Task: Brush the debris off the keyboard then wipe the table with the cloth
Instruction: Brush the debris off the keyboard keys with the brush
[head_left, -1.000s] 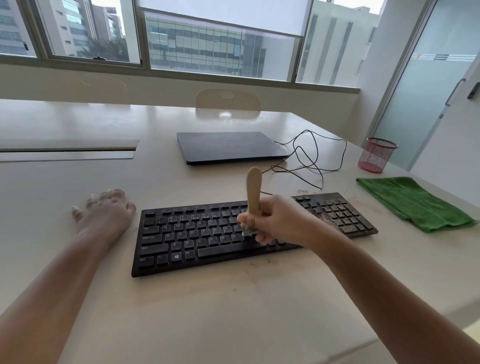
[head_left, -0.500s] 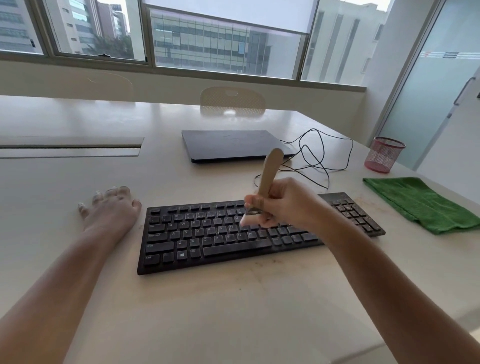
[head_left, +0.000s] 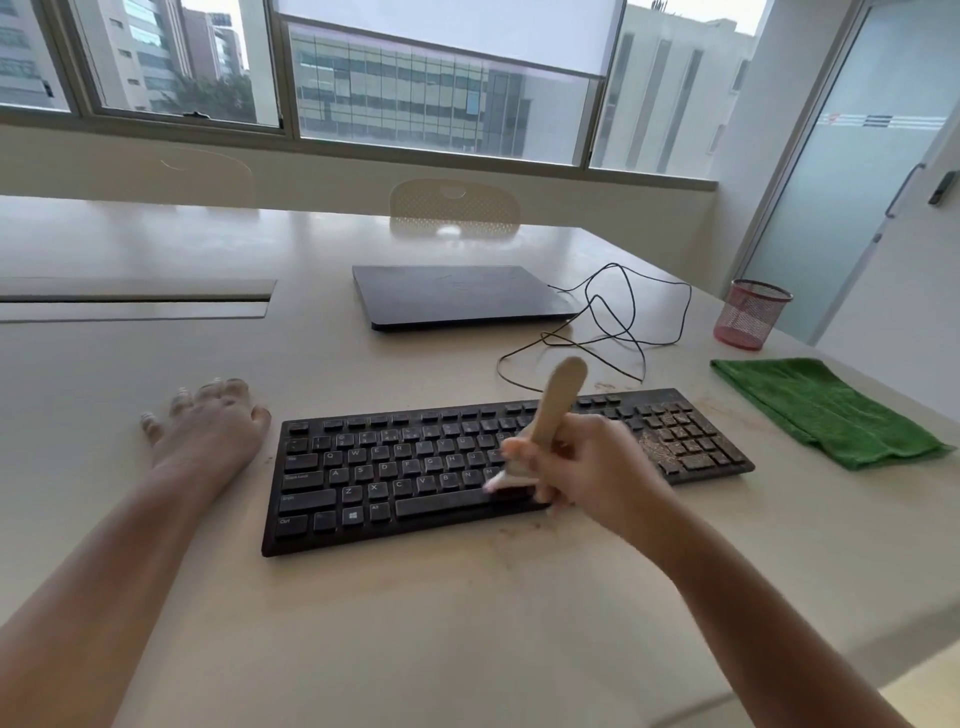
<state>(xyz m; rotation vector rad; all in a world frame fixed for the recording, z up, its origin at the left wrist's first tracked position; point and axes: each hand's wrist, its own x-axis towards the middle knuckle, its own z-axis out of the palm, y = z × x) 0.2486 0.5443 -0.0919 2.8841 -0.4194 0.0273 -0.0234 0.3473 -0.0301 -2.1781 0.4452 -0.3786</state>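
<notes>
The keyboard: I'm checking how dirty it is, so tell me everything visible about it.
The black plastic full-size keyboard lies flat on the pale table, slightly angled. Brown crumb-like debris covers its number pad at the right end; the letter keys look mostly clean. The right hand holds a wooden-handled brush with bristles on the lower keys. The left hand rests flat just beside its left edge.

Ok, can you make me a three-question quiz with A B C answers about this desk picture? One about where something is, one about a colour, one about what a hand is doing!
1. Where is the cloth?
A) right of the keyboard
B) on the laptop
C) under the keyboard

2. What colour is the mesh cup?
A) blue
B) pink-red
C) yellow

3. What is the right hand doing?
A) lying flat
B) gripping the brush
C) holding the cloth

Answers: A, the cloth lies past the number pad; B, its mesh is pink-red; B, fingers curl round the wooden handle.
</notes>
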